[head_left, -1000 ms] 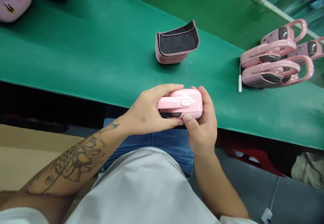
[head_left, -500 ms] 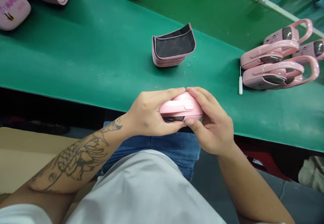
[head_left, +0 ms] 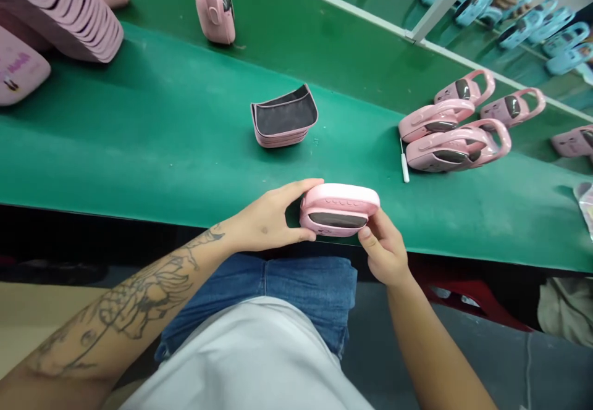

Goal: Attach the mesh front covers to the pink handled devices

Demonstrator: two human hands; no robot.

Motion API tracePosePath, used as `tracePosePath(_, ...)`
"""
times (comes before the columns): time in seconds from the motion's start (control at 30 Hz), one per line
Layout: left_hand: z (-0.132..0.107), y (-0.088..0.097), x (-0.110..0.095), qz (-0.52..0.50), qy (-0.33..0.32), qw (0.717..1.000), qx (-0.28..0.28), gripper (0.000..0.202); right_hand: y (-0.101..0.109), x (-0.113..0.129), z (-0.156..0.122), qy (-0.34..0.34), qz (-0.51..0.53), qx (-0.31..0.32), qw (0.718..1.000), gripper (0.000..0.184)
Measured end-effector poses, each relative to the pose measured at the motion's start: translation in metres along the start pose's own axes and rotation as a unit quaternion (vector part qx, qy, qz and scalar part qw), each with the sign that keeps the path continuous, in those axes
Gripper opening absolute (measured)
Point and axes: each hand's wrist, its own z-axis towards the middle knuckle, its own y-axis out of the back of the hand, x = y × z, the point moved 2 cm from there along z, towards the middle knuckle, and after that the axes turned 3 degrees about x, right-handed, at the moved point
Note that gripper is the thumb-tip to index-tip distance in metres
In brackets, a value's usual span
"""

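Currently I see the left hand, thumb and fingers spread wide, and the right hand holding 1 pink device by its 2 ends, over the tabletop's near edge. Beyond, right, a white-handled tool lies beside similar devices; centrally, dark-lined covers sit stacked. Farther, 1 lone unit stands by the green panel.

My shirt: pale gry/wht, plain
My jeans: blue denim, ctr seam
My L forearm: lg dk line tattoo, scaly bits, sm ring
My L hand: sm dk spot on back
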Motion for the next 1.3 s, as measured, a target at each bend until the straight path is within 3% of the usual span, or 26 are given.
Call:
tracePosePath(0.13,0.002,-0.013,-0.002,0.007,-0.022,1.000,0.008,0.088,0.001,-0.003,-0.013,-0.028,0.031,0.000,0.999,0.061)
tracePosePath(0.3,0.003,-0.015,-0.006,-0.012,0.008,1.000,0.011,0.097,0.001,-0.006,-0.012,-0.024,0.006,0.015,1.000,0.079)
tracePosePath(0.67,0.003,-0.031,-0.007,-0.056,-0.038,0.994,-0.087,0.082,0.002,-0.015,-0.015,-0.012,-0.038,-0.035,0.999,0.079)
tracePosePath(0.9,0.008,-0.022,-0.005,-0.003,-0.018,1.000,0.018,0.095,0.000,-0.013,-0.012,-0.046,-0.105,-0.051,0.992,0.101)
tracePosePath(1.03,0.006,-0.022,-0.007,0.019,-0.027,0.999,0.015,0.102,-0.009,-0.009,-0.012,-0.056,-0.092,-0.070,0.992,0.093)
tracePosePath(1.3,0.008,-0.029,-0.010,-0.013,-0.029,0.998,-0.049,0.077,-0.012,-0.001,-0.006,-0.081,-0.082,-0.075,0.991,0.082)
